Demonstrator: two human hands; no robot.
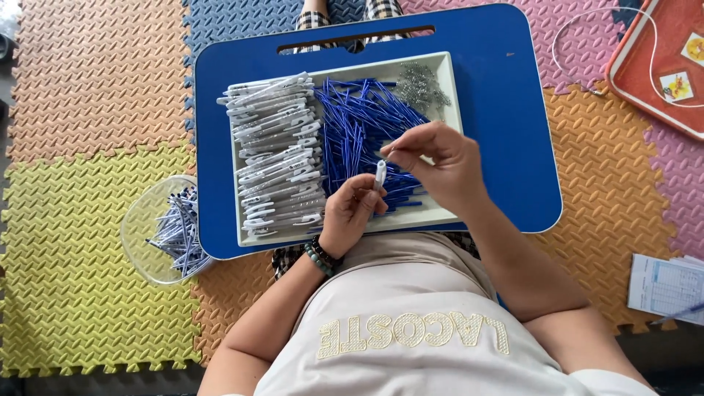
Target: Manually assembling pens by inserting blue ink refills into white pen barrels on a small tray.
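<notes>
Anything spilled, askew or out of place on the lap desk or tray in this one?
Nothing stands out. The white tray sits square on the blue lap desk, with white barrels, blue refills and springs in separate piles. Both hands hold one white barrel.

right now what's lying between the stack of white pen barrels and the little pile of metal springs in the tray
In the head view, a heap of blue refills fills the tray between the white pen barrels and the metal springs.

Lap surface (506,110): smooth blue plastic, slight sheen. Tray (449,88): matt white plastic. Pen barrels (279,154): glossy white plastic. Springs (422,84): bright metal. Floor mat (88,88): rough embossed foam.
</notes>
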